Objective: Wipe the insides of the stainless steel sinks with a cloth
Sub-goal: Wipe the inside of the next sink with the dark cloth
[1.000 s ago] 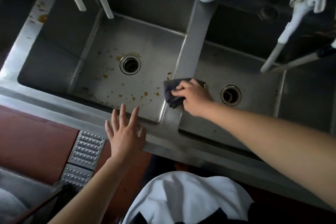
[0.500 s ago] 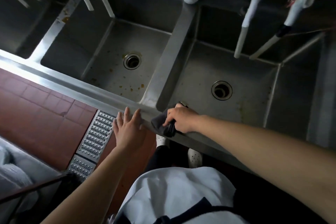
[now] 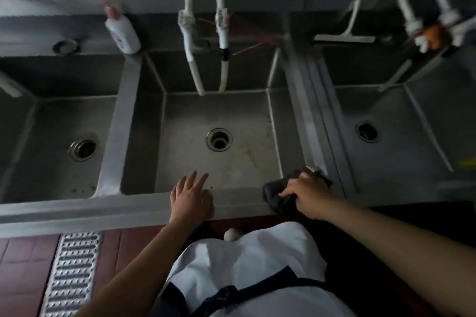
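Head view: cloth (image 3: 279, 194) bunched under right hand (image 3: 310, 195).

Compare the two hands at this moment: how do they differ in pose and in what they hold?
The left hand lies flat on the sink's front rim with fingers straight and spread, holding nothing; the right hand is curled round a dark cloth. The left hand sits in front of the middle sink; the right hand is at that sink's front right corner. Both rest at the front rim, outside the basin.
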